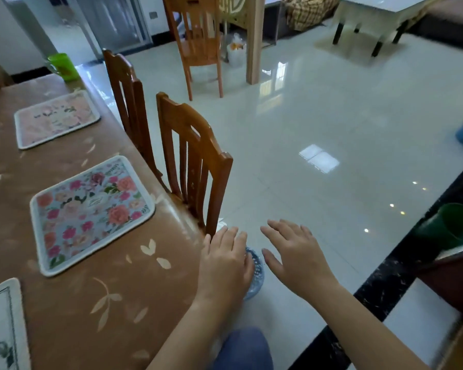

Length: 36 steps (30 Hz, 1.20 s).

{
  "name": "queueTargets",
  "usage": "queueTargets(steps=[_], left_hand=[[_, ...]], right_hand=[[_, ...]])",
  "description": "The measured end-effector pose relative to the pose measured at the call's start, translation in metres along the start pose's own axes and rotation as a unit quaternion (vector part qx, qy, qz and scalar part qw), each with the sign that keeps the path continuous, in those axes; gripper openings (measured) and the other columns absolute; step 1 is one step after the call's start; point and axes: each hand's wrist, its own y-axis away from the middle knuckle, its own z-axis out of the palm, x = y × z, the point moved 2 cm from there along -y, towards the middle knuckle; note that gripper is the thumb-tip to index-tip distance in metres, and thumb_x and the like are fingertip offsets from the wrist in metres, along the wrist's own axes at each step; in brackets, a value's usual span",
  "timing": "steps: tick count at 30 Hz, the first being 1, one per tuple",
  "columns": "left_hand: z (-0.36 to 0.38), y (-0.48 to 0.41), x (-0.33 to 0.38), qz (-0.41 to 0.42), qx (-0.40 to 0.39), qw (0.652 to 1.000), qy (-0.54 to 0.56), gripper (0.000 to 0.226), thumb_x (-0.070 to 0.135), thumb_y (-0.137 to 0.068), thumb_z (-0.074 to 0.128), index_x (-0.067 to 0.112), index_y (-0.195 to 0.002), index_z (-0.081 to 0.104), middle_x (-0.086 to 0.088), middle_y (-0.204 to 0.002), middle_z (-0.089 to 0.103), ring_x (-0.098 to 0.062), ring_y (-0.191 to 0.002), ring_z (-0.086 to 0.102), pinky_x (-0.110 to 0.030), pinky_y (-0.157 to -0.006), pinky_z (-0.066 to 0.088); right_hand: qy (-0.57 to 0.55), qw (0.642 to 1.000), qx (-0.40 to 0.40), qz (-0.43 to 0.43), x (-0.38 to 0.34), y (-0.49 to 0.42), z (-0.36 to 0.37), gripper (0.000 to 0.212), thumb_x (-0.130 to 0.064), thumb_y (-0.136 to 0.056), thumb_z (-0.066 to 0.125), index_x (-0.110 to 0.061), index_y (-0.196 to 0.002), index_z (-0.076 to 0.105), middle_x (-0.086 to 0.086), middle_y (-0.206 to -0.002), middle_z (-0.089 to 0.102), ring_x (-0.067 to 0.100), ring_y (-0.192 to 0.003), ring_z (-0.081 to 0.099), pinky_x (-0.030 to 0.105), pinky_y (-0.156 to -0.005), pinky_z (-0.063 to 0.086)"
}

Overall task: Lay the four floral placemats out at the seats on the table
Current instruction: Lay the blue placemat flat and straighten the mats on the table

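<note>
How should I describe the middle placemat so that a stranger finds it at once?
Start at the brown table on the left. Of three placemats along it, the middle placemat lies beside the nearer wooden chair. Only it has a pale blue ground with bright roses; the far placemat is pink, the near placemat white.

Forearms [364, 313] bare; blue trousers [242, 349]; blue perforated slipper [256, 276]

- Scene was brightly lit by daylight; window reflections glared hard on the glossy floor [318, 158].
- A pale sheen washed out the right edge of the table [171, 206].
- Shadows were soft and faint.
- Wide-angle bending was marked towards the frame edges; the lower right corner was smeared.
</note>
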Motion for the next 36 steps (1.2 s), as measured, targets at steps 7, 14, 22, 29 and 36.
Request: queueTargets(steps=[7,14,22,29,36], left_hand=[[0.044,-0.070,0.036,0.002,-0.016,0.999,0.041,0.041,0.013,-0.067,0.077,0.004,-0.106,0.064,-0.016,-0.110,0.066,-0.032,-0.104,0.060,-0.055,-0.087,0.047],[0.088,-0.179,0.058,-0.014,-0.009,0.999,0.052,0.039,0.010,-0.069,0.074,0.002,-0.107,0.064,-0.019,-0.114,0.063,-0.035,-0.106,0.059,-0.051,-0.085,0.050],[0.105,-0.288,0.053,-0.074,0.013,0.997,0.022,0.039,0.009,-0.074,0.070,0.001,-0.111,0.060,-0.020,-0.117,0.061,-0.036,-0.109,0.057,-0.051,-0.090,0.047],[0.122,-0.376,0.051,-0.077,0.041,0.996,0.000,0.040,0.008,-0.070,0.072,0.001,-0.107,0.062,-0.020,-0.113,0.063,-0.036,-0.105,0.059,-0.051,-0.087,0.047],[0.140,-0.499,0.041,-0.130,0.112,0.985,-0.023,0.039,0.007,-0.071,0.070,0.000,-0.108,0.061,-0.021,-0.112,0.063,-0.036,-0.105,0.058,-0.052,-0.089,0.044]], right_hand=[[0.015,0.999,0.009,0.031,0.074,-0.035,-0.005,0.040,-0.016,-0.067,0.078,-0.006,-0.103,0.066,0.012,-0.106,0.069,0.032,-0.099,0.064,0.053,-0.081,0.050],[0.014,1.000,-0.002,0.025,0.162,-0.127,-0.006,0.039,-0.016,-0.071,0.075,-0.005,-0.107,0.064,0.014,-0.110,0.067,0.034,-0.104,0.061,0.055,-0.086,0.046],[-0.016,1.000,-0.003,-0.010,0.221,-0.232,-0.019,0.039,-0.018,-0.076,0.070,-0.007,-0.112,0.061,0.014,-0.116,0.064,0.033,-0.110,0.057,0.054,-0.091,0.043],[-0.054,0.998,-0.001,-0.016,0.269,-0.317,-0.023,0.039,-0.019,-0.081,0.065,-0.008,-0.117,0.058,0.013,-0.123,0.060,0.033,-0.117,0.052,0.054,-0.096,0.038],[-0.063,0.995,-0.017,-0.081,0.325,-0.449,-0.026,0.039,-0.021,-0.084,0.061,-0.009,-0.121,0.055,0.011,-0.128,0.056,0.030,-0.123,0.047,0.052,-0.101,0.033]])
